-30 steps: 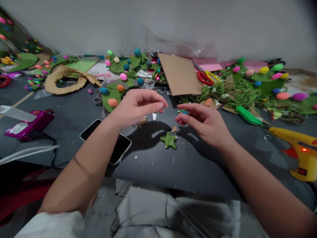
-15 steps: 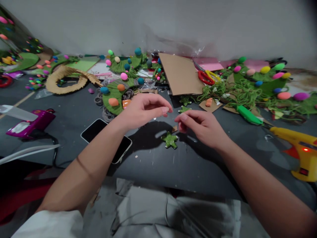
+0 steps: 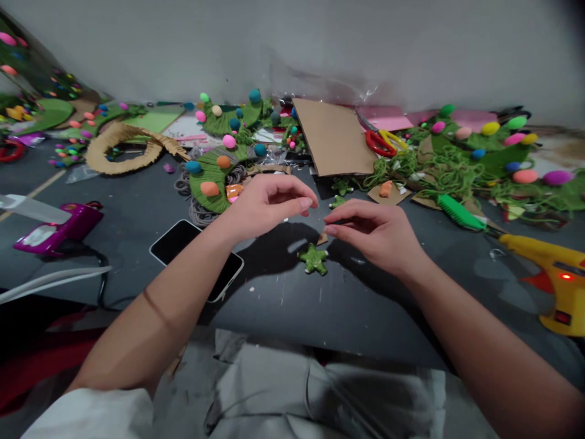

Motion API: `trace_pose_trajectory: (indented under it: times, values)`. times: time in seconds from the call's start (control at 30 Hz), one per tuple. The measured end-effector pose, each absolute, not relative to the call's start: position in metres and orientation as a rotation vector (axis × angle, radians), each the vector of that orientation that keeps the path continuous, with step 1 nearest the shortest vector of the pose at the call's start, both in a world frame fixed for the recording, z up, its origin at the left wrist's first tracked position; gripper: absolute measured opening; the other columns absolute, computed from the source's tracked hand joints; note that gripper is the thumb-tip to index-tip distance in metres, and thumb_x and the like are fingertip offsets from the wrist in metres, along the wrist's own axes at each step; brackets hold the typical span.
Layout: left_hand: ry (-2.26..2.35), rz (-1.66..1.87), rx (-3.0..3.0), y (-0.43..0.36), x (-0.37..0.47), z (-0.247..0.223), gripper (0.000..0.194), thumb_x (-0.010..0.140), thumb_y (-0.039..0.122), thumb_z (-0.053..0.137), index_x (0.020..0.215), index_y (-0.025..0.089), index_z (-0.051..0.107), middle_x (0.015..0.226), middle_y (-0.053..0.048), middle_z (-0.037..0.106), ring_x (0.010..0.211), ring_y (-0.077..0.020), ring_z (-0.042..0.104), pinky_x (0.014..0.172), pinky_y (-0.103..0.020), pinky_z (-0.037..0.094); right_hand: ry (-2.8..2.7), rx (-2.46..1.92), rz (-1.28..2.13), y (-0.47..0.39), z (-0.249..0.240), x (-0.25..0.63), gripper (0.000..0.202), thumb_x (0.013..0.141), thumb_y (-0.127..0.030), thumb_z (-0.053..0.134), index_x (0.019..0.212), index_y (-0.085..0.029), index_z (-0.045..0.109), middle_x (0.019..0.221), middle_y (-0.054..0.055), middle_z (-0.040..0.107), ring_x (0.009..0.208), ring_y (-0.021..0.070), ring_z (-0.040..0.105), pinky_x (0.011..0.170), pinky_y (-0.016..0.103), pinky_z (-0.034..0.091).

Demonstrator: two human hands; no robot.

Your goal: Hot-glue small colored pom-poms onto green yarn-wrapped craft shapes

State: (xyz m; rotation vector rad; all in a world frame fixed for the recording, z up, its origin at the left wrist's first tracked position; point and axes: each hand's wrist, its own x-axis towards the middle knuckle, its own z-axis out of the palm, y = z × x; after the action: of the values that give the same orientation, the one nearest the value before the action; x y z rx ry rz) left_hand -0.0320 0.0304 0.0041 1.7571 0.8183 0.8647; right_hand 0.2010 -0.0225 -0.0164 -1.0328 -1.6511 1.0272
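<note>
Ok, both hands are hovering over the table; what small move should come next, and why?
I'd probably lower the right hand to the green star and pinch it: the star lies on the table close by, and that hand is open, with nothing visible in its grasp.

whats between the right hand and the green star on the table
In the head view, a small brown scrap, seemingly cardboard, lies on the dark table between the right hand and the green star.
</note>
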Motion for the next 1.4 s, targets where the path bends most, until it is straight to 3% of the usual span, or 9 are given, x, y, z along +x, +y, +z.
trace_pose_trajectory:
  times: [0.07, 0.17, 0.23, 0.33, 0.4, 0.5, 0.6, 0.73, 1.4]
  values:
    - [0.814, 0.873, 1.744, 0.03, -0.031, 0.004, 0.009, 0.09, 0.023, 0.077, 0.094, 0.015, 0.08, 0.087, -0.004, 0.079, 0.079, -0.0124, 0.076, 0.075, -0.02, 0.062, -1.643, -1.01, 1.053, -0.023, -0.016, 0.201, 0.014, 0.09, -0.028, 0.078, 0.101, -0.021, 0.082, 0.099, 0.005, 0.081, 0.087, 0.0172, 0.075, 0.08, 0.028, 0.06]
    - [0.808, 0.873, 1.73, 0.029, -0.03, 0.004, 0.01, 0.09, 0.024, 0.078, 0.094, 0.015, 0.08, 0.087, -0.005, 0.079, 0.079, -0.0128, 0.076, 0.075, -0.021, 0.062, -1.633, -1.064, 1.159, -0.025, -0.014, 0.2, 0.023, 0.099, -0.04, 0.068, 0.1, -0.02, 0.081, 0.081, 0.003, 0.078, 0.068, 0.0141, 0.07, 0.068, 0.028, 0.058]
    - [0.804, 0.859, 1.73, 0.028, -0.03, 0.005, 0.012, 0.09, 0.026, 0.079, 0.094, 0.015, 0.08, 0.088, -0.005, 0.08, 0.079, -0.0132, 0.076, 0.075, -0.021, 0.062, -1.646, -1.098, 1.124, -0.026, -0.014, 0.2, 0.027, 0.094, -0.046, 0.075, 0.088, -0.02, 0.08, 0.071, 0.002, 0.074, 0.061, 0.0136, 0.065, 0.062, 0.027, 0.055]
    - [0.79, 0.839, 1.728, 0.027, -0.03, 0.007, 0.014, 0.09, 0.029, 0.079, 0.095, 0.015, 0.08, 0.087, -0.005, 0.08, 0.079, -0.014, 0.075, 0.073, -0.022, 0.062, -1.647, -1.083, 1.016, -0.026, -0.014, 0.2, 0.025, 0.082, -0.043, 0.088, 0.09, -0.021, 0.08, 0.089, 0.005, 0.08, 0.077, 0.0181, 0.071, 0.072, 0.03, 0.058]
    - [0.774, 0.832, 1.714, 0.026, -0.03, 0.007, 0.017, 0.091, 0.031, 0.079, 0.097, 0.015, 0.079, 0.087, -0.006, 0.08, 0.08, -0.0142, 0.075, 0.074, -0.022, 0.062, -1.64, -1.069, 1.043, -0.027, -0.014, 0.201, 0.026, 0.088, -0.044, 0.083, 0.1, -0.022, 0.079, 0.096, 0.005, 0.08, 0.081, 0.0188, 0.073, 0.076, 0.032, 0.06]
    - [0.756, 0.807, 1.681, 0.027, -0.03, 0.007, 0.02, 0.09, 0.033, 0.081, 0.099, 0.015, 0.079, 0.089, -0.006, 0.08, 0.081, -0.0143, 0.076, 0.075, -0.022, 0.062, -1.642, -1.102, 1.087, -0.028, -0.013, 0.202, 0.029, 0.098, -0.048, 0.07, 0.092, -0.021, 0.079, 0.074, 0.002, 0.075, 0.063, 0.0143, 0.066, 0.064, 0.029, 0.056]
    - [0.743, 0.775, 1.645, 0.027, -0.029, 0.005, 0.023, 0.089, 0.036, 0.082, 0.099, 0.015, 0.078, 0.089, -0.006, 0.08, 0.081, -0.0139, 0.076, 0.076, -0.022, 0.061, -1.634, -1.094, 1.011, -0.029, -0.012, 0.201, 0.02, 0.089, -0.041, 0.081, 0.084, -0.022, 0.079, 0.077, 0.002, 0.076, 0.067, 0.0144, 0.067, 0.066, 0.028, 0.057]
    - [0.707, 0.767, 1.597, 0.027, -0.026, 0.004, 0.025, 0.087, 0.035, 0.085, 0.099, 0.014, 0.078, 0.093, -0.006, 0.081, 0.083, -0.0134, 0.076, 0.078, -0.022, 0.061, -1.524, -1.03, 1.07, -0.032, -0.009, 0.195, 0.025, 0.084, -0.035, 0.087, 0.106, -0.024, 0.079, 0.103, 0.004, 0.081, 0.089, 0.0196, 0.076, 0.081, 0.034, 0.064]
    - [0.716, 0.768, 1.632, 0.025, -0.025, 0.0, 0.028, 0.086, 0.039, 0.085, 0.098, 0.015, 0.078, 0.093, -0.006, 0.08, 0.08, -0.0124, 0.073, 0.076, -0.021, 0.059, -1.196, -0.837, 1.675, -0.034, -0.004, 0.192, 0.014, 0.089, -0.031, 0.08, 0.097, -0.022, 0.073, 0.082, 0.0, 0.069, 0.072, 0.0122, 0.064, 0.067, 0.025, 0.054]
